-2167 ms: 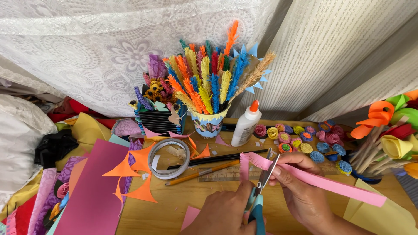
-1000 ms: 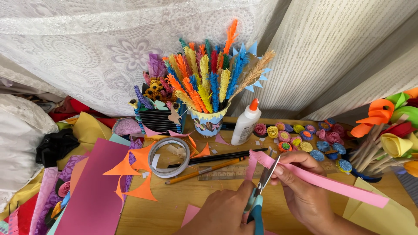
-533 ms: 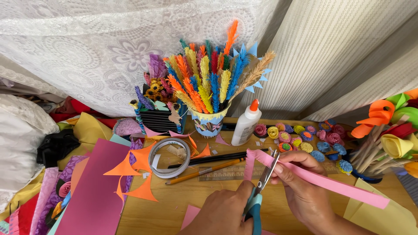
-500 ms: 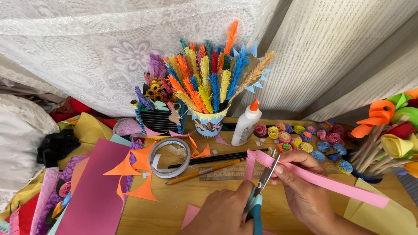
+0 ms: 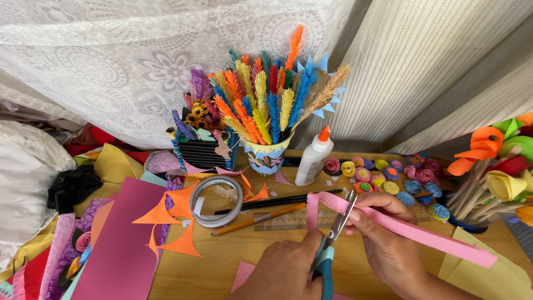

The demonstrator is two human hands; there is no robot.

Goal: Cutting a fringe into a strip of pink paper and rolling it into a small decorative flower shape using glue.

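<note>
Head view, looking down at a pretty messy craft setup. The left hand is wrapped around the blue handles of a pair of scissors, with the blades pointing up and away, closing on the fringed end of a pink paper strip. The right hand is pinching that same strip just beside the blades, fingers closed on it, and the rest of the strip runs off to the right, above the wooden counter.

Just past the hands there's a clear ruler, a pencil and a roll of tape sitting on orange paper cutouts. Further back stands a white glue bottle with an orange cap, next to a cup of colourful paper feathers. A row of little rolled paper flowers sits to the right of the glue, and a big magenta sheet lies on the left.
</note>
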